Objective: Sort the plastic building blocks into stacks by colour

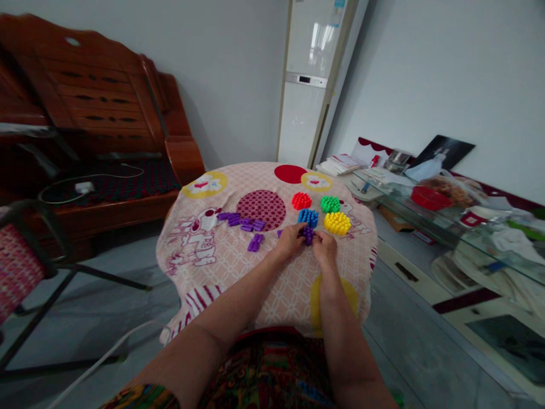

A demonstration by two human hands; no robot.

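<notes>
Right of frame centre, the left hand (290,241) and right hand (325,247) grasp a purple cluster (308,235) in their fingers (299,228).

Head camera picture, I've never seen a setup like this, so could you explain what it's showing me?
There is no machine here: a person works bare-handed. The single picture comes from a camera worn on that person's head, looking forward and down. On the patterned tablecloth sit a red cluster, green cluster, blue cluster and yellow cluster of knobby pieces. Loose purple pieces lie to the left. The left hand and right hand hold a purple cluster between them.
</notes>
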